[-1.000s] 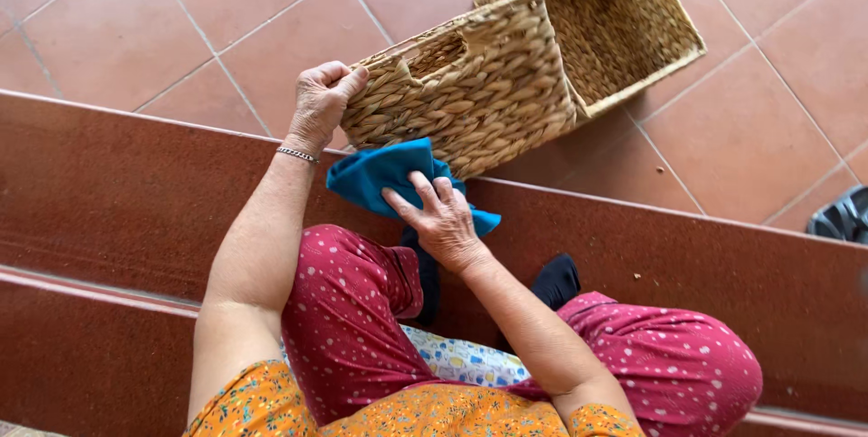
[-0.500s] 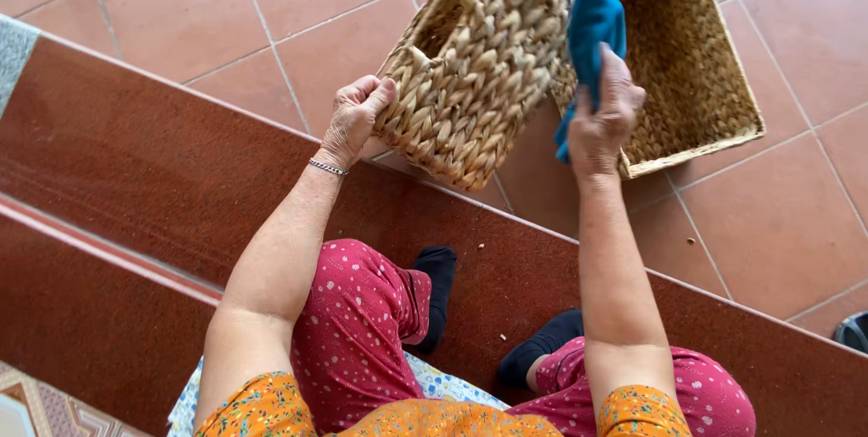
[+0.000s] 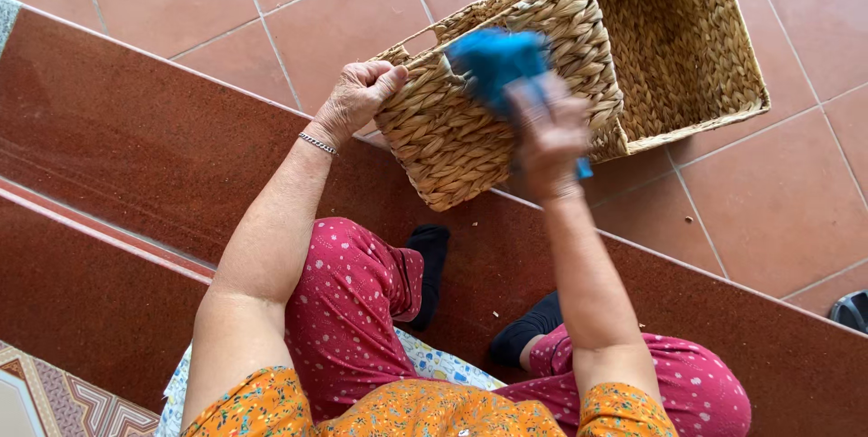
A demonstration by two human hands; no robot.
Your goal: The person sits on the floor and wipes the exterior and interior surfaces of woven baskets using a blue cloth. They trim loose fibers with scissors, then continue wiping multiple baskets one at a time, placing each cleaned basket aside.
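Lowered now, right hand presses blue cloth on woven basket — left hand grips its rim.

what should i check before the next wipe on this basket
1. Left hand has a firm hold on the basket: ok, fingers curl over its rim at the corner.
2. Blue cloth is in the right hand: ok, pressed against the basket's side.
3. Basket is steady: cannot tell, it is tipped on its side and its lower corner is over the step.
4. Cloth is clean enough: cannot tell, it is blurred.
5. Feet are clear of the basket: ok, both dark socks sit below it.
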